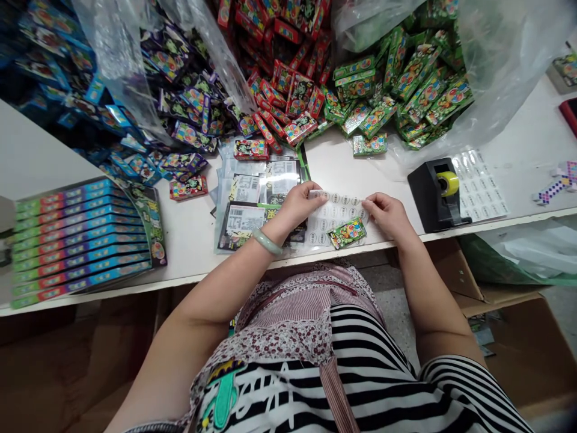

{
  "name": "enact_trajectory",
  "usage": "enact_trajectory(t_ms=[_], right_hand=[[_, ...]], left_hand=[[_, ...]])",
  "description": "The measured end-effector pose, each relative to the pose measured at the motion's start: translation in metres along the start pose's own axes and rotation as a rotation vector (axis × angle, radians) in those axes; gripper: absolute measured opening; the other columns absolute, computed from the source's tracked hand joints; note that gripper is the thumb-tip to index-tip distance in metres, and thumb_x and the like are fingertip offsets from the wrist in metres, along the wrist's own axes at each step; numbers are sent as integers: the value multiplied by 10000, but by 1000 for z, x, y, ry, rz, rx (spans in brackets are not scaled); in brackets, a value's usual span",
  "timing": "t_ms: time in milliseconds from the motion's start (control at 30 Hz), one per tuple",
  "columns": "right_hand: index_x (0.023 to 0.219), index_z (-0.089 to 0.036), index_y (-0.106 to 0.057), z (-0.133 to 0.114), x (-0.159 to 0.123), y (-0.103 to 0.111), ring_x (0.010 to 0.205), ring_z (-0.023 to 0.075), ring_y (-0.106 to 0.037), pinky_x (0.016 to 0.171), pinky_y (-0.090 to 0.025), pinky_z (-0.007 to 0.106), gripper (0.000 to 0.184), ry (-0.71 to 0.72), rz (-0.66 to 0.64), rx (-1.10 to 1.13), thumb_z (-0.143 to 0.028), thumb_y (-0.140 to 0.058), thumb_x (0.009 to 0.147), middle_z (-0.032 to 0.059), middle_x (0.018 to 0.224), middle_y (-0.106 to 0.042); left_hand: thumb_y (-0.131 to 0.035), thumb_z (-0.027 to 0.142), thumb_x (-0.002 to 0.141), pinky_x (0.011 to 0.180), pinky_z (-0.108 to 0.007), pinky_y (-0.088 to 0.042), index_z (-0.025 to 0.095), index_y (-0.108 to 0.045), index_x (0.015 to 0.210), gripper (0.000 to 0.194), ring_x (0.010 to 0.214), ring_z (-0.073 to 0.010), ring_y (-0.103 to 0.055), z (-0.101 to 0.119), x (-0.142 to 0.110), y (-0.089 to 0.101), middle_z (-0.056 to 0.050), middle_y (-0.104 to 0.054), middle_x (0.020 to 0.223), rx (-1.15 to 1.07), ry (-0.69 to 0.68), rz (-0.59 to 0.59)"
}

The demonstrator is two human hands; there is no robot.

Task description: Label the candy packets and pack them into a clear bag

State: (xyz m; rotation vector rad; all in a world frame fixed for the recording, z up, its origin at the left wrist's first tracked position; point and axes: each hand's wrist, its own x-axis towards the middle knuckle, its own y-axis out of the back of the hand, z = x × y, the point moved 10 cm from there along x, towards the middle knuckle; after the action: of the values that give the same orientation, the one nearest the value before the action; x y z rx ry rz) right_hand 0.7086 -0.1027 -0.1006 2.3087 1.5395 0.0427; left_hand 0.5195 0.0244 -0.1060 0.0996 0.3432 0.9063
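A clear sheet of oval stickers with dark print lies at the table's front edge. My left hand is closed on its upper left part, thumb on top. At the upper right edge of that sheet, my right hand has thumb and forefinger pinched together; whether a single sticker is between them is too small to tell. A small green box with bright print rests on the lower part of the sheet, between my hands. Bagged printed cards lie under and beside my left wrist.
Behind are heaps of purple boxes, red boxes and green boxes in plastic bags. A black tape dispenser stands right, beside another sticker sheet. Stacked multicoloured boxes stand left. An open carton sits below.
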Motion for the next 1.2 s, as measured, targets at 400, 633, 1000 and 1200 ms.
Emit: enact_trajectory(t_ms=[400,633,1000,1200], right_hand=[[701,-201,-607,-15,24,-23,704,155,-553,699,-448,307,261,22,-176,-106,-424,-738,672,0,729,-654],[688,-194,-624,-15,21,-22,638,137,-488,629,-380,295,268,2,-176,-160,-450,-695,724,-15,643,-582],[752,-185,-691,-13,25,-20,697,149,-539,641,-412,291,270,-19,-170,-105,-424,-774,657,19,745,-672],[732,-189,-666,-19,31,-33,642,135,-514,620,-405,287,263,-16,-226,-77,-407,-780,638,3,698,-650]], left_hand=[[-690,228,701,594,-219,-355,174,-610,803,141,641,-110,-471,14,-8,-6,38,-551,696,21,-15,-70],[-654,328,765,580,-228,-341,178,-594,800,165,616,-110,-442,13,-7,-7,41,-511,660,10,-17,-80],[-661,261,784,573,-225,-351,173,-614,798,100,602,-107,-461,9,-6,-6,35,-543,663,15,15,-60],[-665,245,781,586,-222,-348,168,-613,813,98,624,-107,-459,20,-9,-11,33,-541,682,15,-11,-106]])
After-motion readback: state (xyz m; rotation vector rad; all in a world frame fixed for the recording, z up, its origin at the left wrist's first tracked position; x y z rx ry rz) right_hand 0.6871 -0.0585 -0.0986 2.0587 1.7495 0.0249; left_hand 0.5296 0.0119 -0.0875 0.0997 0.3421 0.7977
